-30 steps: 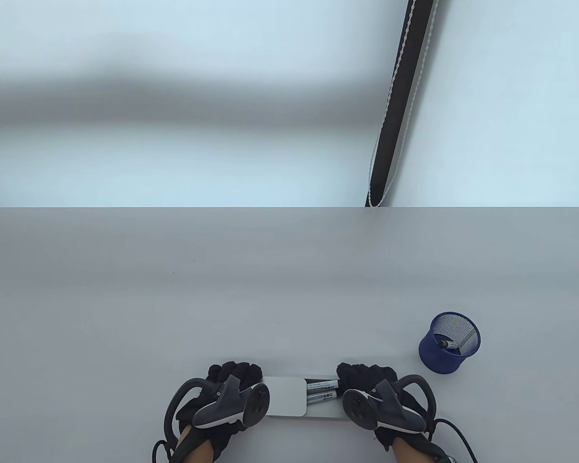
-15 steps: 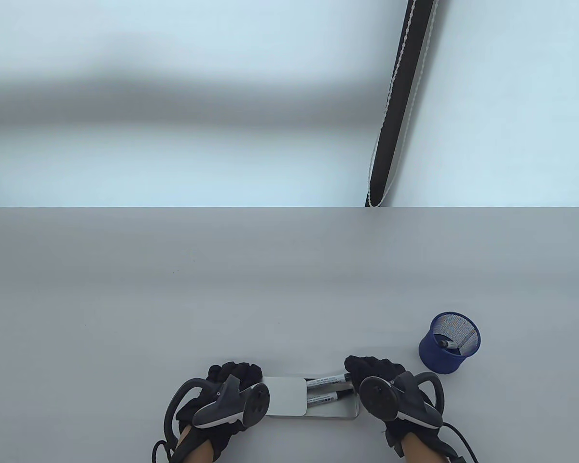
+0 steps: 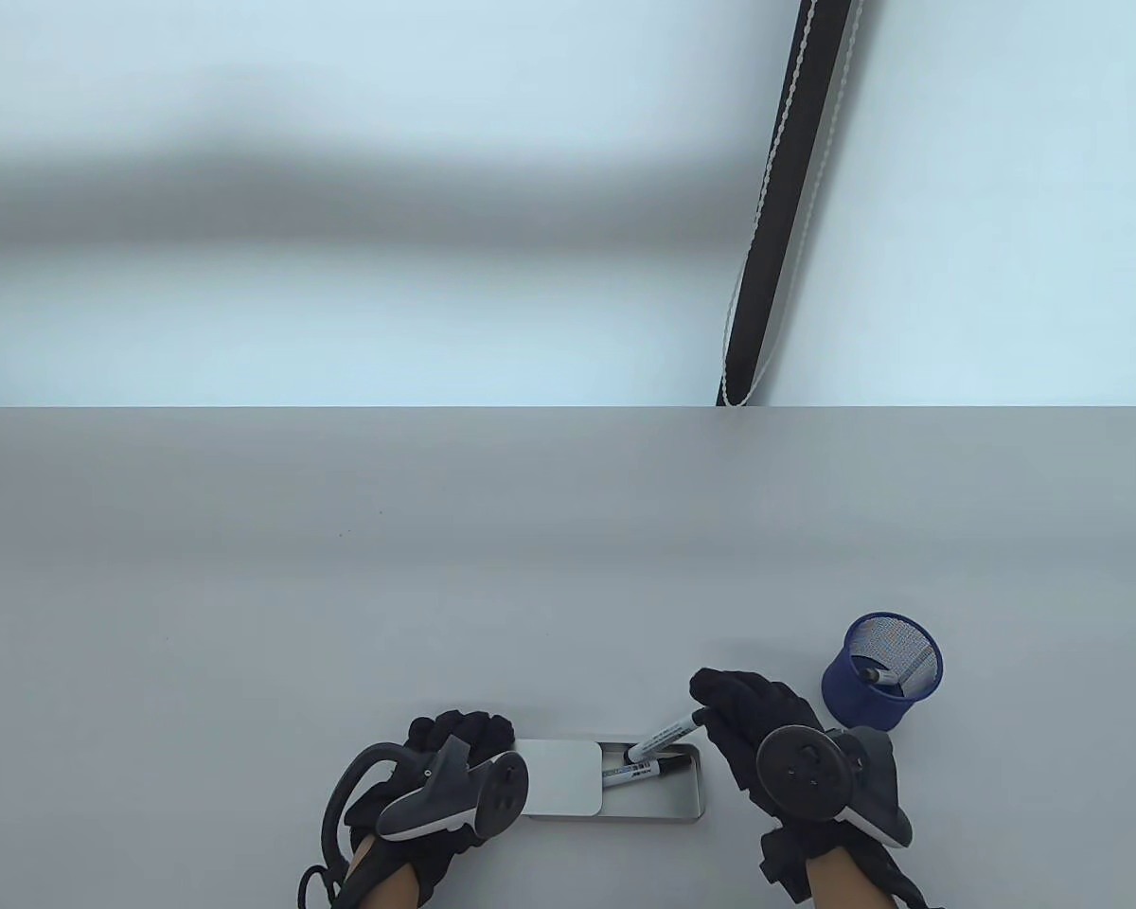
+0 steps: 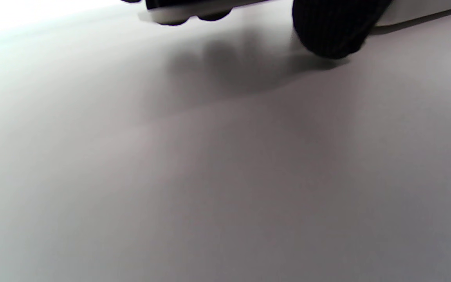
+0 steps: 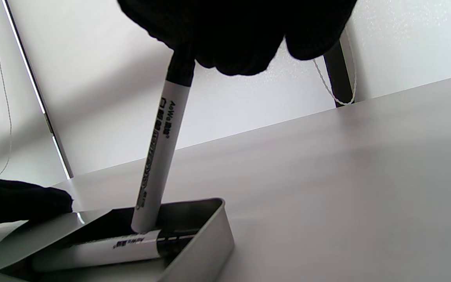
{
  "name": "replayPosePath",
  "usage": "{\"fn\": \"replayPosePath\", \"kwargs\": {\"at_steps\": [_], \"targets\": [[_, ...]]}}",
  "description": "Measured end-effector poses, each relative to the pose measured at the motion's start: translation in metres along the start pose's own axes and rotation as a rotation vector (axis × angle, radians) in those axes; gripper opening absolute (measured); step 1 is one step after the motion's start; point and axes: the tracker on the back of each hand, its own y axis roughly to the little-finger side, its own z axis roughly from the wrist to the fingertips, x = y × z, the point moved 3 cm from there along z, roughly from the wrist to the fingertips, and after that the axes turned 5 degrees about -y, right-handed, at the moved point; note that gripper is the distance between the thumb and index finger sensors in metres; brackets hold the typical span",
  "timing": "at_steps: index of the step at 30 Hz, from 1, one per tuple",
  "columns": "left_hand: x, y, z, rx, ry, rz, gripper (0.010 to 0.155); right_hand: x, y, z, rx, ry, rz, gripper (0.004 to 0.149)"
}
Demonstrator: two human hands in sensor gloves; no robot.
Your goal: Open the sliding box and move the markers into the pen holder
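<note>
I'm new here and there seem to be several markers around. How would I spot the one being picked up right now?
Find the metal sliding box at the table's near edge, its lid slid left. The lifted marker slants up out of its open end, cap pinched in the right hand. Unlike the marker lying flat in the box, it is tilted.

The sliding box (image 5: 206, 243) is thin sheet metal with a brushed, faintly shiny silver finish; its lid (image 3: 559, 778) looks the same, smooth and satin. The marker (image 5: 161, 156) pinched in the right grip (image 3: 753, 734) has a smooth white plastic barrel with printed lettering and a black cap end. Both grips wear black knitted cloth gloves, matt and ribbed. To the right of that grip, the pen holder (image 3: 882, 674) is blue wire mesh. The worktop (image 3: 530, 568) is matt, smooth grey.
</note>
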Motion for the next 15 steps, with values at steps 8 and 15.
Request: {"fn": "replayPosePath", "kwargs": {"at_steps": [8,15], "targets": [[0.000,0.000,0.000,0.000,0.000,0.000,0.074,0.021,-0.002,-0.006,0.009,0.119,0.034,0.039],[0.000,0.000,0.000,-0.002,0.003,0.001,0.074,0.049,0.003,-0.017,-0.026,0.273,0.061,0.039]]}}
